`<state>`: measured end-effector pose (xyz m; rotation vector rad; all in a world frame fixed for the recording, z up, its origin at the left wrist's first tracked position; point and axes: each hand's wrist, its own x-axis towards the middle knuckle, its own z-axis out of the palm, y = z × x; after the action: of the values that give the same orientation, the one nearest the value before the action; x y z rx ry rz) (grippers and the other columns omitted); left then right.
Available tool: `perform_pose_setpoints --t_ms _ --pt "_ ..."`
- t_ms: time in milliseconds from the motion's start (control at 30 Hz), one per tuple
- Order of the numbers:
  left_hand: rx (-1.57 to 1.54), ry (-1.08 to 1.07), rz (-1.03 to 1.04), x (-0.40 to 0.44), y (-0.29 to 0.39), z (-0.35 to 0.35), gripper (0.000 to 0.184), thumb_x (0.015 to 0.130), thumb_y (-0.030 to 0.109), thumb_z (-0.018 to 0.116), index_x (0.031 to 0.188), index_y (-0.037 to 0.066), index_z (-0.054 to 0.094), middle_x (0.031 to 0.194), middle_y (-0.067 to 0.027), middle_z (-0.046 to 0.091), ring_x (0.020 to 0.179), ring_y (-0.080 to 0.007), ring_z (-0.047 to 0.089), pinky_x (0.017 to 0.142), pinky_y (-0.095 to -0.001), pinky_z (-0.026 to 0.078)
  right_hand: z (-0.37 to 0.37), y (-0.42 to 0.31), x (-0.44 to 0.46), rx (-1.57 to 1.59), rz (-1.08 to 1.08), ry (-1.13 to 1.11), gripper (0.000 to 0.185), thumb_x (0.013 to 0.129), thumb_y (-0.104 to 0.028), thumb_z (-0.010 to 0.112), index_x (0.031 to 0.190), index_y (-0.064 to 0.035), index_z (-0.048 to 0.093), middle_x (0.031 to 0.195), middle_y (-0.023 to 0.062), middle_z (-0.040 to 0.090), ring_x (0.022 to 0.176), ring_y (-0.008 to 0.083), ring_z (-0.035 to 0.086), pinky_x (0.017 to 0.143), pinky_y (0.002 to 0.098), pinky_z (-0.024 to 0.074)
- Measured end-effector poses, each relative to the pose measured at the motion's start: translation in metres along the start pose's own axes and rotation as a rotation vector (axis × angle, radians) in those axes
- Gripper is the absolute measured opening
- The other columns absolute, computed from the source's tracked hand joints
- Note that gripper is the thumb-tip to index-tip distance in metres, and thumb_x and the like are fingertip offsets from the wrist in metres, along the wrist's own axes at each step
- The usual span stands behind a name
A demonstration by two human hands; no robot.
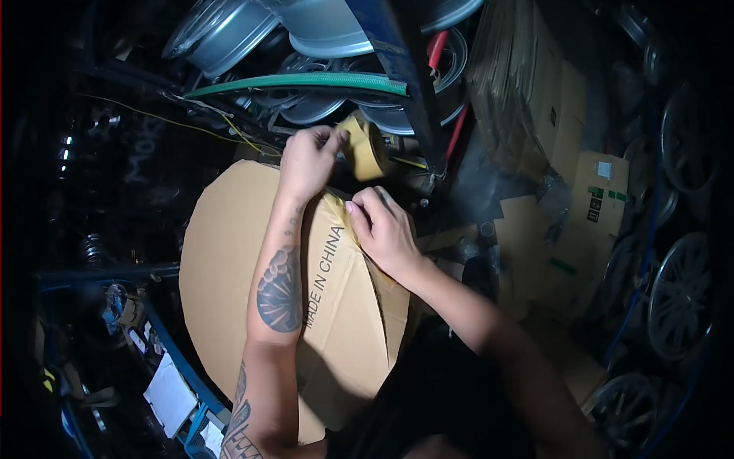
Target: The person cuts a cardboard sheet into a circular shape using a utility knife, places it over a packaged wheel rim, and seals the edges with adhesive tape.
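Note:
My left hand is closed, its fingertips pinching the edge of a roll of yellow-brown packing tape just beyond the cardboard. Beneath my forearms lies a large rounded piece of cardboard printed "MADE IN CHINA", with creases and a slit on its right part. My right hand grips the cardboard's upper right edge, thumb on top beside a shiny strip of tape stuck there. The fingertips of the right hand are partly hidden, and what the cardboard covers does not show.
Silver wheel rims sit on a rack behind a dark blue post and a green strap. Flattened cardboard and a carton stand at right, near more rims. White paper lies lower left.

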<state>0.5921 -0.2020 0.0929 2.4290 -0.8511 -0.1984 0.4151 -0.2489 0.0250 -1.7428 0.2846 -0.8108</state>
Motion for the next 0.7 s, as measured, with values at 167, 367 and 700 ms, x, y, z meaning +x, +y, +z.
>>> perform_pose_setpoints --t_ms 167,367,700 --pt "0.087 -0.007 0.056 -0.024 0.016 -0.001 0.035 0.101 0.03 0.066 0.095 -0.003 0.072 0.081 -0.0268 0.068 0.081 -0.0471 0.067 0.07 -0.0472 0.052 -0.012 -0.016 -0.02 0.034 -0.114 0.105 0.009 0.093 -0.002 0.073 0.097 -0.0007 0.065 0.086 0.0153 0.069 0.076 0.0346 0.07 0.068 0.0406 0.0557" --pt "-0.101 0.049 0.076 -0.029 0.012 0.001 0.037 0.104 0.03 0.063 0.089 -0.004 0.068 0.064 -0.0197 0.056 0.056 -0.0268 0.052 0.059 -0.0398 0.044 -0.018 -0.021 -0.047 0.06 0.053 0.114 0.028 0.092 0.0 0.074 0.116 0.0005 0.061 0.08 0.0116 0.068 0.072 0.0271 0.07 0.07 0.0363 0.057" --pt "-0.273 0.005 0.189 -0.091 0.037 0.014 0.033 0.107 0.024 0.06 0.086 -0.001 0.06 0.066 -0.0165 0.056 0.057 -0.0252 0.051 0.057 -0.0384 0.044 -0.03 -0.03 -0.036 -0.447 0.069 0.299 0.102 0.069 -0.012 0.091 0.153 -0.0009 0.034 0.141 0.0257 0.046 0.127 0.0427 0.048 0.108 0.0525 0.0394"
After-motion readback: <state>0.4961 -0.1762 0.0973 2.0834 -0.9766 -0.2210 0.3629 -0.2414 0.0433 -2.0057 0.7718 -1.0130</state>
